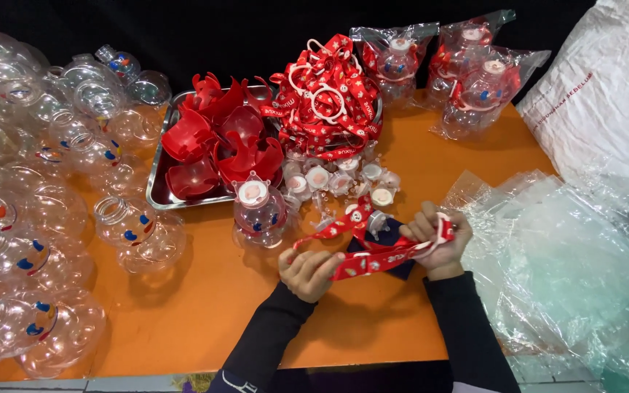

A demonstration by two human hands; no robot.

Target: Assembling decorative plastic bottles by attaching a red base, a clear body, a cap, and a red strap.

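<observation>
Holding a red strap (373, 258) stretched between both hands, I work just in front of the capped clear bottle (258, 211) on the orange tabletop (198, 306). My left hand (309, 274) is curled shut on the strap's near end; my right hand (440, 240) is closed on its white ring, right of the bottle. I judge it best to keep the strap taut and untwisted. Beyond the bottle sits a steel tray (156, 191) of red parts.
</observation>
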